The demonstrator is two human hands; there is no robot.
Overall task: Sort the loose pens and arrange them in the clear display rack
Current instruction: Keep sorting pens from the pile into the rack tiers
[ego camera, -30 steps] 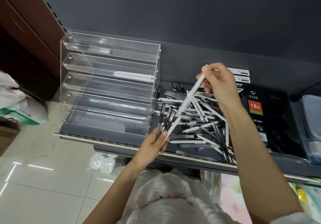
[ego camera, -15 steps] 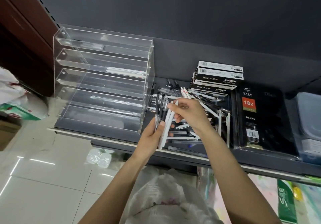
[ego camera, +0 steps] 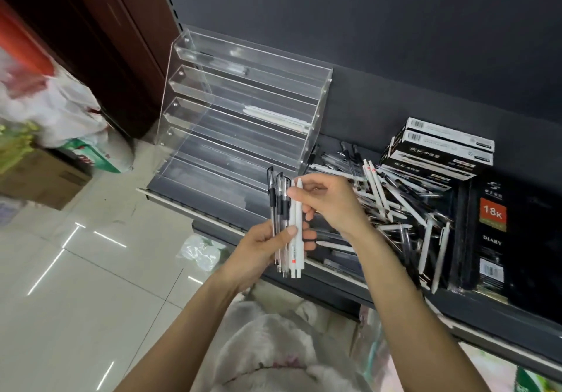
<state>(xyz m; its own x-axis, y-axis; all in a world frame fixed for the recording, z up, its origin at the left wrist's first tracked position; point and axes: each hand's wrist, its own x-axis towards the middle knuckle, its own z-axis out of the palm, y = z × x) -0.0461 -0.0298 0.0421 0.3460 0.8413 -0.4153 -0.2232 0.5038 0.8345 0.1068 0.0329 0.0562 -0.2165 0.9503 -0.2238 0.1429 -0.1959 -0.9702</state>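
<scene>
My left hand (ego camera: 261, 247) grips an upright bundle of pens (ego camera: 286, 224): several clear ones with black caps and two white ones. My right hand (ego camera: 330, 201) pinches the top of a white pen in that bundle. The clear display rack (ego camera: 243, 112) stands on the shelf behind and to the left, with white pens (ego camera: 276, 116) lying in its middle tier and a dark pen in the top tier. A heap of loose pens (ego camera: 392, 206), white and black, lies on the shelf to the right of my hands.
Stacked black-and-white pen boxes (ego camera: 438, 148) and a black diary (ego camera: 498, 233) sit right of the heap. The shelf's front edge (ego camera: 349, 279) runs under my hands. Bags and a cardboard box (ego camera: 39, 175) stand on the tiled floor at left.
My right hand brought a white pen from above the heap down into my left hand's bundle. Both hands now hold the bundle upright in front of the rack; the view swung left.
</scene>
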